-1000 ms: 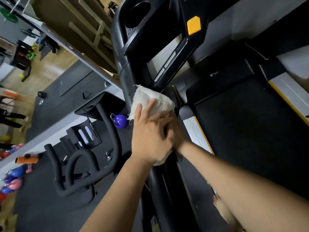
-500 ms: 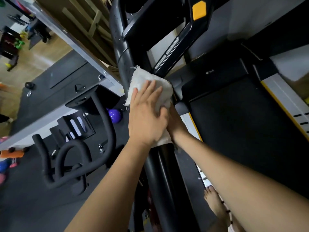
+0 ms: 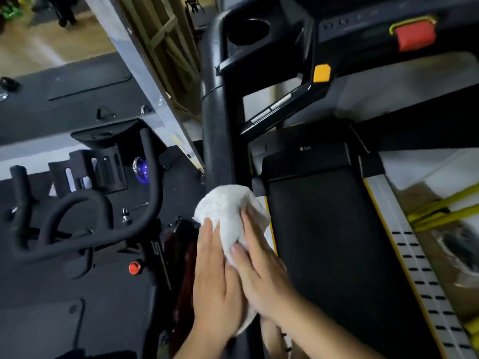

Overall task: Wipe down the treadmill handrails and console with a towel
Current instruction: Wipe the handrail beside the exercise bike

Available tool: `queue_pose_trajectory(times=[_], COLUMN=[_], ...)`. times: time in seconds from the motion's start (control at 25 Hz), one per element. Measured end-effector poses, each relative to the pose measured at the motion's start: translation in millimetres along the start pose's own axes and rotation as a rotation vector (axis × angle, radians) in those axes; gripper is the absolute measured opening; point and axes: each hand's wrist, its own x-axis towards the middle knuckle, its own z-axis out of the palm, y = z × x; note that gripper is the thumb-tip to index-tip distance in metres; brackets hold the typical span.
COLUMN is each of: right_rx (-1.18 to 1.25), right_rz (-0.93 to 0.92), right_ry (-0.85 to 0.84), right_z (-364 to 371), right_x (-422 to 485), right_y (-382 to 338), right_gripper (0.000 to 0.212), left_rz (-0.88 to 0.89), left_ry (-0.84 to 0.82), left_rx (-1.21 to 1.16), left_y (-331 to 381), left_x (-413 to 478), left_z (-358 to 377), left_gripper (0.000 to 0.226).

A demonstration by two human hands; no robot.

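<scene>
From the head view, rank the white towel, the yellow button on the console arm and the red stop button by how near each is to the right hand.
1. White towel: under the right hand, wrapped on the black handrail.
2. Yellow button: farther up the rail, on the console arm.
3. Red stop button: farthest, top right on the console.

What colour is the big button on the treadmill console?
Red, set in a yellow surround: the button shows at the top right of the head view.

A large letter "S" marks the exercise bike frame [image 3: 158, 257].
</scene>
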Motion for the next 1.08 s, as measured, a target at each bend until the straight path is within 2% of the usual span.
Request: queue_pose_trajectory(times=[0.12, 0.28, 0.36, 0.44, 0.56, 0.64, 0.8, 0.84, 1.0, 1.08], right_rx=[-0.258, -0.317, -0.358, -0.574, -0.922, -1.027, -1.388, -1.446, -1.446, -1.467], right_rz=[-0.094, -0.045, -0.031, -0.181, -0.656, -0.761, -0.678, -0.680, -0.759, -0.697], right_ry=[-0.013, 0.053, 0.092, 0.098, -0.114, -0.255, -0.428, -0.427, -0.513, -0.648], right_z=[-4, -9, -4, -7, -31, -42, -6, -1, -18, -13], right_x=[46, 98, 90, 66, 49, 75, 133, 136, 120, 130], right_y=[-13, -30, -35, -34, -12, -21, -57, -57, -57, -67], right_gripper=[0.066, 0.064, 0.058, 0.049, 0.045, 0.048, 0.055, 0.056, 0.050, 0.050], left_rz=[-0.066, -0.155, -0.123, -0.089, -0.195, -0.205, -0.326, -0.335, -0.377, -0.453], left_ry=[0.004, 0.005, 0.000, -0.014, -0.037, -0.041, -0.073, -0.076, -0.106, -0.076], left_rx=[-0.150, -0.294, -0.287, -0.291, -0.301, -0.311, -0.432, -0.393, 0.067, 0.072], left_y=[-4, -8, -10, -14, -21, -21, -28, -29, 8, 22], left_x=[35, 89, 80, 50, -2, -2, 61, 64, -1, -15], left_z=[0, -1, -1, -1, 0, 0, -4, -1, 11, 17], left_gripper=[0.055, 0.051, 0.053, 0.058, 0.058, 0.058, 0.043, 0.044, 0.061, 0.068])
